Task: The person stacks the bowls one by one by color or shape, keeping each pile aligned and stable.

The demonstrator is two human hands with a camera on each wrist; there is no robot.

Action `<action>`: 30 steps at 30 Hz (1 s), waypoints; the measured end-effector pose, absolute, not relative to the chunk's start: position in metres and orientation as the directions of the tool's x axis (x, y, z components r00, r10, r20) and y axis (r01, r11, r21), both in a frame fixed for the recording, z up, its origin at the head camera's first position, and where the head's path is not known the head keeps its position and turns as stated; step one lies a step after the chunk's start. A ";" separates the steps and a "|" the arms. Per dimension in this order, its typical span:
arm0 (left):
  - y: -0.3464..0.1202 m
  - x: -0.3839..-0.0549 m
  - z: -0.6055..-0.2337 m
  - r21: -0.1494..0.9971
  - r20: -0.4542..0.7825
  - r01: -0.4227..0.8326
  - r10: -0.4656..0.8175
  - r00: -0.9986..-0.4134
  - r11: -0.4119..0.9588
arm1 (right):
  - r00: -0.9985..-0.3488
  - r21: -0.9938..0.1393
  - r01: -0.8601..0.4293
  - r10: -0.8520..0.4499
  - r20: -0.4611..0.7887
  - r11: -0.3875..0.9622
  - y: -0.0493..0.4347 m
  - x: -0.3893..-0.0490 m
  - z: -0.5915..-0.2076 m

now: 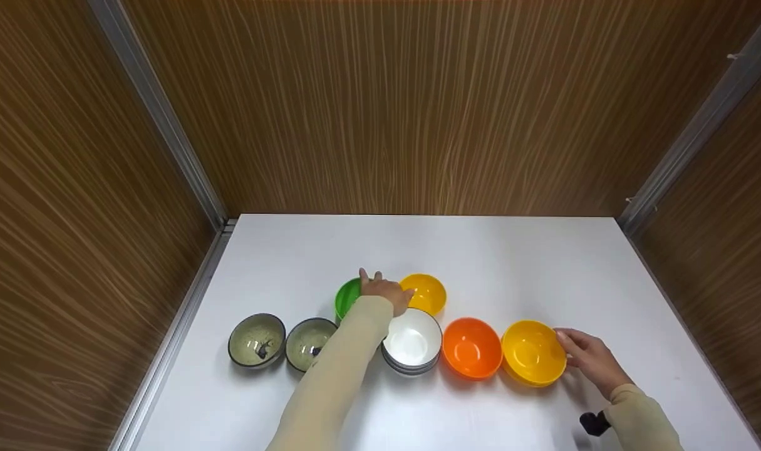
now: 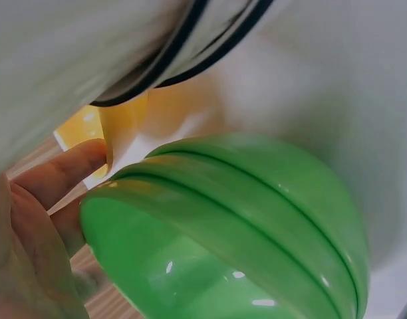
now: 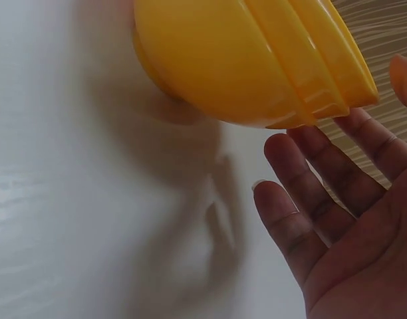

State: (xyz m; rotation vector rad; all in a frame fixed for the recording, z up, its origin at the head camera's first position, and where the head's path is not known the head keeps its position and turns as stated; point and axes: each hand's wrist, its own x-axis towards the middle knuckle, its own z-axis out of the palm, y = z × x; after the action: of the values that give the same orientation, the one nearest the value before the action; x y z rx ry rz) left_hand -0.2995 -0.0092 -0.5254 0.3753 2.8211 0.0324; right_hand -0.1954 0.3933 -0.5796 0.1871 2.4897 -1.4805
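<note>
My left hand (image 1: pixel 386 294) reaches between a green bowl stack (image 1: pixel 347 297) and a yellow bowl (image 1: pixel 425 293) at the back. In the left wrist view its fingers (image 2: pixel 64 173) are extended beside the nested green bowls (image 2: pixel 257 212); one fingertip meets or overlaps the yellow bowl's edge, and contact is unclear. Toward the right, my right hand (image 1: pixel 593 360) is beside a nested yellow stack (image 1: pixel 533 354). The right wrist view has its fingers (image 3: pixel 336 159) nearly straight by the yellow bowls' rims (image 3: pixel 276 66), thumb apart from them.
A white bowl stack with dark rims (image 1: pixel 411 338) stands in front of the left hand, an orange bowl (image 1: pixel 472 349) to its right. Two grey-green patterned bowls (image 1: pixel 257 340) are at left, one partly behind the left sleeve. Wood-grain panels (image 1: pixel 418 113) enclose the white table (image 1: pixel 512 257).
</note>
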 end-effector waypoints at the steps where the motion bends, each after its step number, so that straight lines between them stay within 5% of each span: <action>1: -0.009 -0.300 -0.526 0.051 -0.283 0.262 0.266 -0.921 0.964 | -0.963 -0.847 0.229 -0.016 -0.270 0.480 0.393 -0.196 -0.580; 13: -0.002 -0.301 -0.528 0.084 -0.171 0.255 0.266 -0.949 0.963 | -0.951 -0.825 0.271 0.005 -0.310 0.496 0.391 -0.195 -0.580; 30: -0.001 -0.311 -0.531 0.342 0.105 0.199 0.173 -0.979 0.918 | -0.956 -0.846 0.254 -0.009 -0.292 0.470 0.393 -0.195 -0.582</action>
State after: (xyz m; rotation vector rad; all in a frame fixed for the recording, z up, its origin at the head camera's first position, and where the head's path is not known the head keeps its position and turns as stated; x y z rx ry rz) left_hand -0.3107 -0.0008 -0.5314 0.3049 3.1481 0.5737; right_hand -0.1947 0.3926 -0.5820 0.2096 2.4638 -1.4821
